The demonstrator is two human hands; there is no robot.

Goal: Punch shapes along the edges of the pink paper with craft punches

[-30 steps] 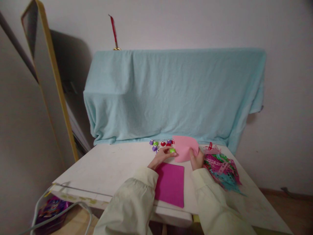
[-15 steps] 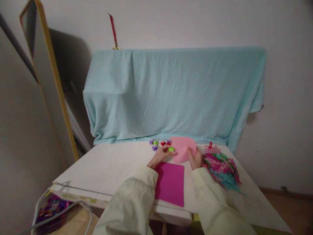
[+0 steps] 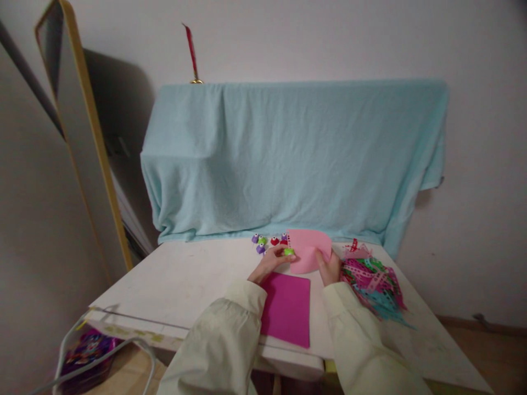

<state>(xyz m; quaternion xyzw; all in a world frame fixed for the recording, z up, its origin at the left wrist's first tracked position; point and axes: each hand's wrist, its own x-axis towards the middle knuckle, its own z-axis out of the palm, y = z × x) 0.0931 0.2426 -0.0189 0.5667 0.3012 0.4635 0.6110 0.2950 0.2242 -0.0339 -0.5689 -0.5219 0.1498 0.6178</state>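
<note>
My left hand (image 3: 275, 259) is closed around a small green craft punch (image 3: 289, 252) at the left edge of a pink sheet of paper (image 3: 307, 244). A row of small punched holes runs along that edge above the punch. On the sheet's right side, my right hand (image 3: 329, 267) pinches the paper, thumb on top and fingers out of sight. The sheet is held up off the table and bends slightly. Below it lies a magenta sheet or stack of paper (image 3: 288, 310). Several purple, green and red punches (image 3: 261, 248) with eye-like tops stand beyond my left hand.
A heap of punched paper strips (image 3: 374, 280) in pink, green and blue lies right of my right hand on the white table (image 3: 177, 280). Light-blue cloth (image 3: 288, 159) hangs behind. A grey metal tube frame (image 3: 140, 343) and a purple package (image 3: 90, 351) are at lower left.
The pink sheet has shifted very slightly against the green punch, and the holes at its left edge show more clearly. Both hands stay nearly in place.
</note>
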